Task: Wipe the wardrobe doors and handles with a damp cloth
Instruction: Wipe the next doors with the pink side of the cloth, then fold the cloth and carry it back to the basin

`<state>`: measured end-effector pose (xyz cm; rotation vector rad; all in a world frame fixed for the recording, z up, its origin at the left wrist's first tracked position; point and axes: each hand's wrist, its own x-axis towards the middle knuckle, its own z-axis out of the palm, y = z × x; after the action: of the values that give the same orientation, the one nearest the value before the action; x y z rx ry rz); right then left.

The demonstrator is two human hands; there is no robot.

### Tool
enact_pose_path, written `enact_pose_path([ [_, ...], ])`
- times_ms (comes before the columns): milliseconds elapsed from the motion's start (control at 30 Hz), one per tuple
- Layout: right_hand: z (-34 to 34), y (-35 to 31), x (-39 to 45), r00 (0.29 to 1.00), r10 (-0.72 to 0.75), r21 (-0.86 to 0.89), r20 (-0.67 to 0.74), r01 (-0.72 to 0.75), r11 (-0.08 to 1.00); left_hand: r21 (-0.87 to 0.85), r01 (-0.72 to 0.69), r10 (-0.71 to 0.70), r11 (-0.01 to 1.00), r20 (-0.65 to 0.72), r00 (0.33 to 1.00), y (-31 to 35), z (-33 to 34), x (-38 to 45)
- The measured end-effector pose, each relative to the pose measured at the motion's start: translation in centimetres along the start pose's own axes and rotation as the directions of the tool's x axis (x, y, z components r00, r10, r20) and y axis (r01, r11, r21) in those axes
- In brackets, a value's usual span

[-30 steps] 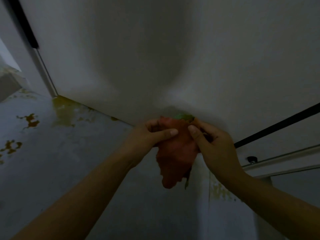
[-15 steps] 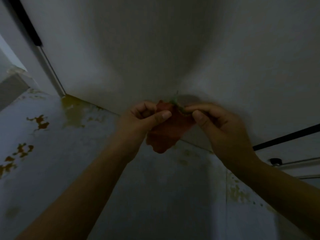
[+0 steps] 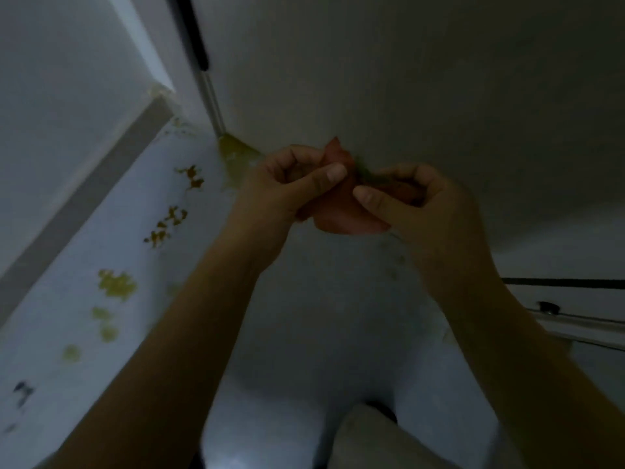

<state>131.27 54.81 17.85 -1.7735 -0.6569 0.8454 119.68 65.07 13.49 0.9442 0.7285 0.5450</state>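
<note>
At centre frame, the left hand (image 3: 291,184) and right hand (image 3: 416,201) both pinch the reddish cloth (image 3: 341,211), bunched between them just before the pale wardrobe door (image 3: 406,79). It looks soft, light and limp; gathering it into 1 pad should suit wiping.

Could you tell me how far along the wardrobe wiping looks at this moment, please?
Done: nothing that shows. In hand: the left hand and right hand pinch the orange cloth in front of the wardrobe door, apparently not pressing it on. Left: wiping the door and the handles.
</note>
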Motion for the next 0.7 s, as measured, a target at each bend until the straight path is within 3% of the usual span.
enact_pose_path([
  [200, 0.9, -13.1, -6.2, 0.987, 0.056, 0.030, 0.151, -0.061, 0.998, -0.054, 0.123, -0.114, 0.991, 0.141, 0.983, 10.9, -0.7, -9.8],
  [300, 0.8, -20.6, -9.3, 0.957, 0.045, 0.068, 0.286, -0.067, 0.995, 0.170, 0.206, -0.231, 0.964, 0.143, 0.962, 16.6, 0.3, -16.2],
  [367, 1.2, -24.8, -11.4, 0.941, 0.055, 0.070, 0.333, -0.083, 0.994, 0.245, 0.210, -0.223, 0.946, 0.025, 0.975, 20.2, 1.4, -20.7],
  [467, 3.2, -29.3, -14.5, 0.912, 0.100, -0.011, 0.397, -0.105, 0.994, 0.140, 0.195, -0.151, 0.971, -0.273, 0.950, 25.0, 3.0, -27.6],
  [533, 5.3, -31.5, -17.2, 0.843, 0.148, -0.070, 0.518, -0.130, 0.989, 0.051, 0.168, -0.126, 0.985, -0.464, 0.877, 27.8, 3.5, -32.2],
  [600, 7.6, -33.2, -20.5, 0.728, 0.190, -0.113, 0.659, -0.154, 0.982, -0.024, 0.099, -0.093, 0.995, -0.609, 0.787, 30.1, 3.0, -36.8],
  [700, 11.7, -34.5, -26.4, 0.567, 0.229, -0.230, 0.792, -0.070, 0.971, -0.058, 0.045, -0.074, 0.997, -0.758, 0.648, 31.8, 0.4, -43.9],
])
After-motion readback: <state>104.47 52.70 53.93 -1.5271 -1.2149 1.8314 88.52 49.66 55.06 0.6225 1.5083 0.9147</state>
